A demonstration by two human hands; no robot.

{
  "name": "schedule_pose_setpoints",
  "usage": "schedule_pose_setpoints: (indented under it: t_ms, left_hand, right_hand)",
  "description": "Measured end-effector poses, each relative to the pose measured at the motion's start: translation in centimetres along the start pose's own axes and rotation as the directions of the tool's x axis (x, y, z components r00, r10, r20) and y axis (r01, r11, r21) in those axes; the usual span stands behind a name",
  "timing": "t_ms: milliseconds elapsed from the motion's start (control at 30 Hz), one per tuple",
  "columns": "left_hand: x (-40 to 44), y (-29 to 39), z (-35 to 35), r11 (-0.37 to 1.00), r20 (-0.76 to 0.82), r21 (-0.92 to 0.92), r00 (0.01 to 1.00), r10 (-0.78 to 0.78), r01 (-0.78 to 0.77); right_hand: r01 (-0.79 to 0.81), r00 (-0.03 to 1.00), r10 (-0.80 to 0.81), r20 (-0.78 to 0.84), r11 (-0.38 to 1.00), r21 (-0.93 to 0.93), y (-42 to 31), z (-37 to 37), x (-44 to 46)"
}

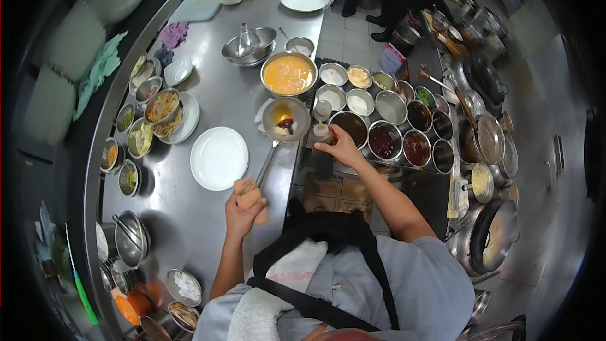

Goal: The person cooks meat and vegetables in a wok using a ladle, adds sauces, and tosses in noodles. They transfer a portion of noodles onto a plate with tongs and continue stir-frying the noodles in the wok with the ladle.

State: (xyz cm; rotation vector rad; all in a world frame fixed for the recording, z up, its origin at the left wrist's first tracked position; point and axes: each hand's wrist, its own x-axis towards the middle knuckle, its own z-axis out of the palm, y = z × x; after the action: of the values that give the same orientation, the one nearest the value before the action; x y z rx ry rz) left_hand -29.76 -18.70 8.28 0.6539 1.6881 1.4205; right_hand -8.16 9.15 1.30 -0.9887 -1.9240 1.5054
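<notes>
Left grip (238, 217) clamps a tan cloth (249, 194), hiding the handle end of a ladle (267, 165); right grip (345, 148) clamps a bottle (323, 165), contents hard to make out.

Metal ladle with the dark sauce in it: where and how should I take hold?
Take the metal ladle by its handle, probably from the near side: it is long, slim and slants toward you, away from the dark sauce. Your left hand holds a tan pad at that end.
</notes>
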Motion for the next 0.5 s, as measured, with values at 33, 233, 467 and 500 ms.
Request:
schedule_pose_setpoints:
  t_ms: [33, 233, 467, 500]
  left_hand:
    - [-0.4, 0.8, 0.1, 1.0, 0.017, 0.016, 1.0, 0.01, -0.01]
    - [-2.6, 3.7, -0.3, 0.831, -0.003, 0.49, 0.953, 0.304, -0.263]
    - [-3.8, 8.5, 5.0, 0.852, 0.173, 0.368, 0.928, 0.329, -0.371]
    - [-3.1, 9.0, 5.8, 0.826, 0.256, 0.41, 0.918, 0.304, -0.388]
  right_hand:
    - [0.086, 0.991, -0.097, -0.092, 0.989, -0.121, -1.2, -0.2, 0.0]
    - [0.15, 0.917, -0.217, -0.336, 0.965, -0.214, 3.1, 0.7, 3.0]
    - [0.198, 0.893, -0.284, -0.349, 0.944, -0.262, 4.8, -2.1, -0.2]
    - [0.185, 0.89, -0.273, -0.365, 0.948, -0.257, 5.0, -2.8, -1.2]
